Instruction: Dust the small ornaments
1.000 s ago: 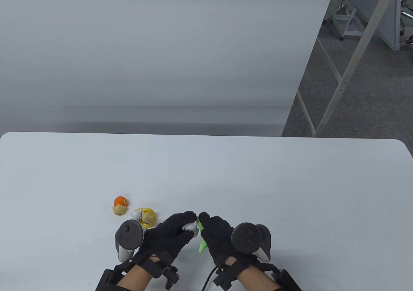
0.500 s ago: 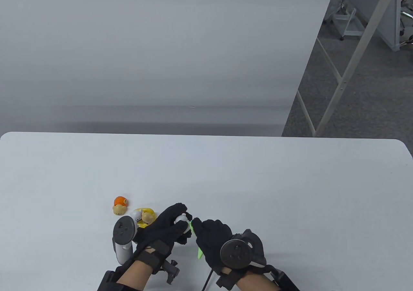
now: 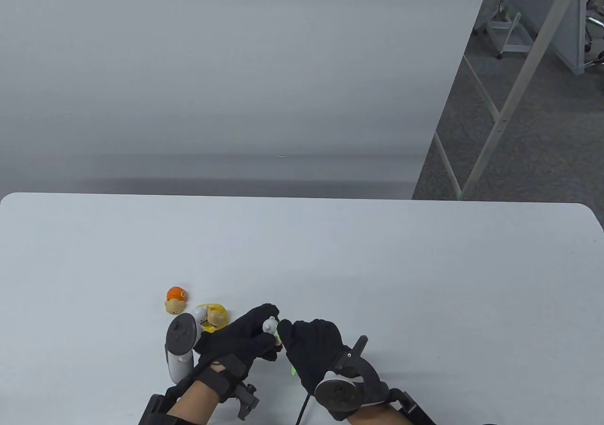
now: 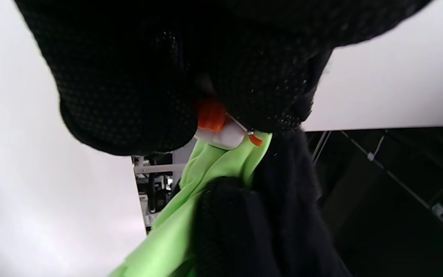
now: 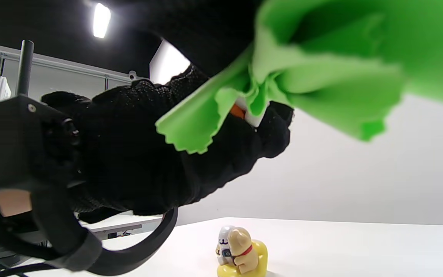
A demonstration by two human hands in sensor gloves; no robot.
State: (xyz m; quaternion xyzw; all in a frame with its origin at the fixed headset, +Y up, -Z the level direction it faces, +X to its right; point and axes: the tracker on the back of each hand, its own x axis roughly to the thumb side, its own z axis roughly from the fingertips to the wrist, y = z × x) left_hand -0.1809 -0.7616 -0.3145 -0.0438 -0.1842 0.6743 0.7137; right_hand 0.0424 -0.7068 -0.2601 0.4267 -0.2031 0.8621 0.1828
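My left hand (image 3: pixel 247 333) pinches a small white ornament with orange parts (image 3: pixel 270 324) above the table; it also shows in the left wrist view (image 4: pixel 221 132) between my fingers. My right hand (image 3: pixel 311 345) holds a green cloth (image 3: pixel 279 337) bunched against that ornament. The cloth fills the right wrist view (image 5: pixel 321 77) and shows in the left wrist view (image 4: pixel 202 181). Two other ornaments sit on the table: an orange and tan one (image 3: pixel 175 299) and a yellow one with white and tan figures (image 3: pixel 212 316), also seen in the right wrist view (image 5: pixel 240 250).
The white table (image 3: pixel 377 264) spreads wide to the back and right. Its far edge meets a grey wall. Metal frame legs (image 3: pixel 495 128) and carpet lie beyond the right rear.
Both hands shifted slightly left and nearer. My right wrist rolled, turning its tracker down toward the near edge. The cloth rubs along the held ornament.
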